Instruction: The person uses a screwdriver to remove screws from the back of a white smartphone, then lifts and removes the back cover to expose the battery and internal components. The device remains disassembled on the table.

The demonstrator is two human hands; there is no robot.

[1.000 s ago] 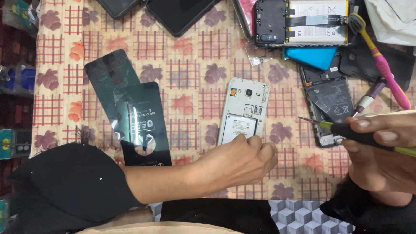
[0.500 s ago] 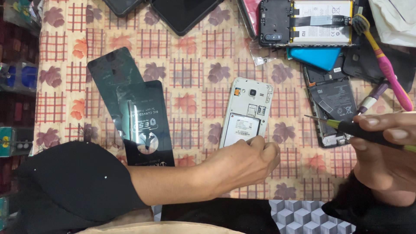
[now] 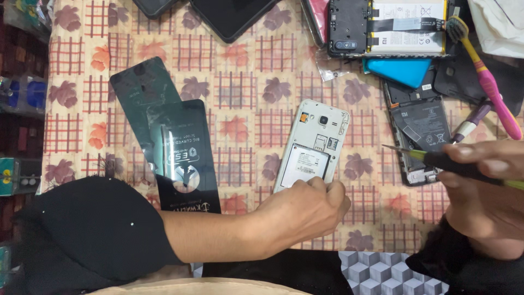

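Left hand point(image 3: 305, 210) is pinning the near end of the white phone point(image 3: 315, 145), fingers curled down onto its lower edge, palm resting on the worktop point(image 3: 245, 109). The phone is lying back-up, cover off, battery bay and camera exposed, mid-worktop, tilted slightly right.

Right hand point(image 3: 486, 191) is closed around a screwdriver point(image 3: 436, 158), dark grip and green shaft, tip pointing left and hovering in the air right of the phone, not touching it. The tip is sitting over the near edge of a dark opened phone point(image 3: 417, 134) at right.

Step in hand, as I'm reading it: bracing the white phone while bringing the driver across to its back. The next move is calling for the tip to travel left and drop squarely onto a screw or seam, with the left hand keeping the body from sliding on the cloth.

Around it: black film packets point(image 3: 174, 147) left, another opened phone with a large battery point(image 3: 382, 27) far right, a blue cover point(image 3: 401, 71) just near it, a pink toothbrush point(image 3: 486, 82) at the right edge.
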